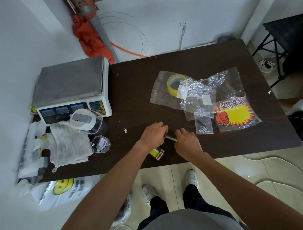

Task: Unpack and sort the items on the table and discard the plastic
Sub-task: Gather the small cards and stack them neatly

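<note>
Hands are both working one thin green-and-yellow flat packet (pixel 171 138), low over the near-middle of the dark brown table (pixel 138 91). Its long axis is running 10-to-4 o'clock. At the 10 o'clock end the left hand (pixel 154 134) is pinching it, fingers curled. The right hand (pixel 187 142) is covering the 4 o'clock end, but its grip is hidden, so can't tell. Both look equally near.

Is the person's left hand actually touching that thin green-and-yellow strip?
Touching. In the head view, the left hand curls its fingers around one end of the strip.
</note>
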